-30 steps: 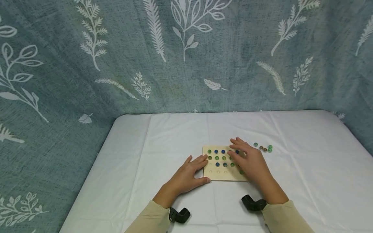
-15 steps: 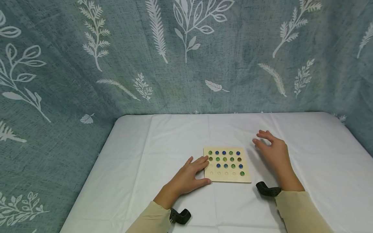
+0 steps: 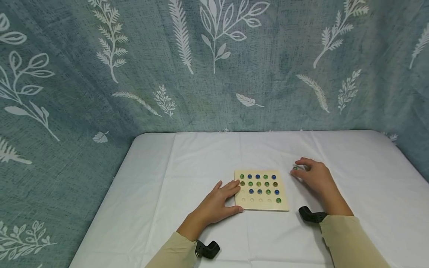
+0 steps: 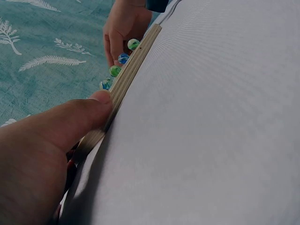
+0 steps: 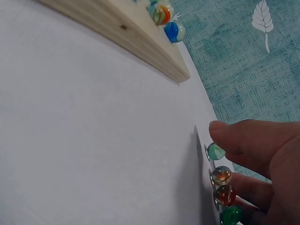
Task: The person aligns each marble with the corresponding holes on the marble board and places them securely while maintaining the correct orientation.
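A pale wooden board (image 3: 283, 207) lies on the table, with rows of round hollows. Glass marbles in green, blue and brown fill much of it; the front row holds one green marble (image 3: 278, 200) at its right end. My left hand (image 3: 214, 203) rests against the board's left side, fingers spread and thumb at the front corner. Right of the board, my right hand (image 3: 315, 176) reaches around a loose green marble (image 5: 216, 151), thumb and fingers apart on either side. Amber (image 5: 221, 176), red (image 5: 225, 194) and dark green (image 5: 231, 215) marbles lie under that hand, hidden in the head view.
White cloth (image 3: 187, 156) covers the table, lightly creased. Behind it hangs a teal leaf-patterned curtain (image 3: 201, 100). Black wrist devices sit on the left wrist (image 3: 208, 249) and right wrist (image 3: 311, 214).
My right hand has left the board's right side and moved right, then lowered to the loose marbles. A brown marble shows in the second row's right end. My left hand stays put.
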Demonstrator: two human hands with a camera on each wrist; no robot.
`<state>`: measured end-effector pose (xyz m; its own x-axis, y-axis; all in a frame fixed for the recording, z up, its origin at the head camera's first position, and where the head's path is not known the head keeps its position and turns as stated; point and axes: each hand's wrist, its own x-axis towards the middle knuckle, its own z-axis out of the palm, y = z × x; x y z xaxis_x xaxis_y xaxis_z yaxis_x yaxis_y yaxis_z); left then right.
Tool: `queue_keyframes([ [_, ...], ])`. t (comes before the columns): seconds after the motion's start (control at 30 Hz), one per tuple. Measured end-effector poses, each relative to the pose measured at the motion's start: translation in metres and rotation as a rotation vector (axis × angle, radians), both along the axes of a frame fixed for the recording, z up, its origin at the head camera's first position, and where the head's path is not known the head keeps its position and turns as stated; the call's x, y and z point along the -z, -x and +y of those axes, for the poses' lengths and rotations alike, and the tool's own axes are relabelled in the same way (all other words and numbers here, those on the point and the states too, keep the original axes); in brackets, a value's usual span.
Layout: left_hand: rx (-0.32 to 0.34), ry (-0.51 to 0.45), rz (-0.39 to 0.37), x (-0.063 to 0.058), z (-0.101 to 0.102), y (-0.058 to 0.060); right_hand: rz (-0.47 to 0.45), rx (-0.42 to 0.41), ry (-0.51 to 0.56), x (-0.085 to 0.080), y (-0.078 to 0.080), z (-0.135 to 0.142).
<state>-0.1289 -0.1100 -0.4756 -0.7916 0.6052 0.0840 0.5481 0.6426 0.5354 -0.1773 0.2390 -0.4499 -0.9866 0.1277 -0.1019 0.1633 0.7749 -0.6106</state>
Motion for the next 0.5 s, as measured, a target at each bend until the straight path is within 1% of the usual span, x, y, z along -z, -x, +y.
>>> queue_keyframes([
  [0.27,-0.003,0.004,0.0,0.0,0.0004,-0.0002,0.001,-0.049,-0.05,0.0003,0.0025,0.0019],
  [0.5,0.002,-0.006,0.004,0.0008,-0.0001,0.0,-0.004,-0.05,-0.057,-0.0008,0.0033,0.001],
])
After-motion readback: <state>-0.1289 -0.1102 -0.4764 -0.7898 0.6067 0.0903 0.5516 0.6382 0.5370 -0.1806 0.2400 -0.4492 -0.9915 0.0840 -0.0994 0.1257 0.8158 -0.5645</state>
